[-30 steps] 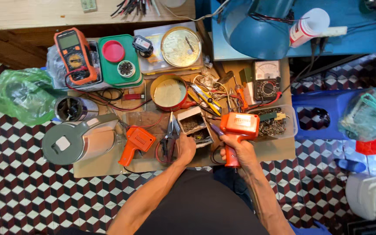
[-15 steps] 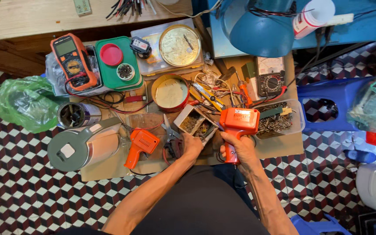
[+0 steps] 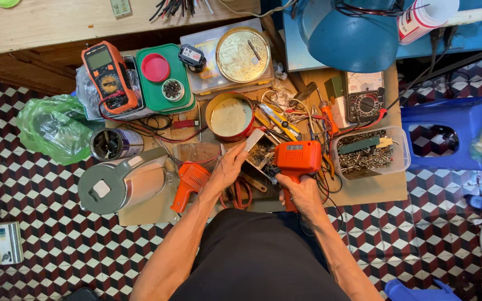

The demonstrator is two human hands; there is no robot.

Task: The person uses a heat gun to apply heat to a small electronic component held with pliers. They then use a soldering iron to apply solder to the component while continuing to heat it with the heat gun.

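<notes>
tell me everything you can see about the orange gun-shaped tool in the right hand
The orange soldering gun is pistol-shaped with a boxy plastic body bearing a small dark label. The right hand grips its handle, body upward, above the cluttered work board. Its tip points left toward a small open box of parts that the left hand touches. The tip itself is hard to make out.

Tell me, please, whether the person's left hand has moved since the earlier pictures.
Yes. The left hand has left the pliers by the board's near edge and reached away from the body, towards the round red tin, touching the small open box.
</notes>
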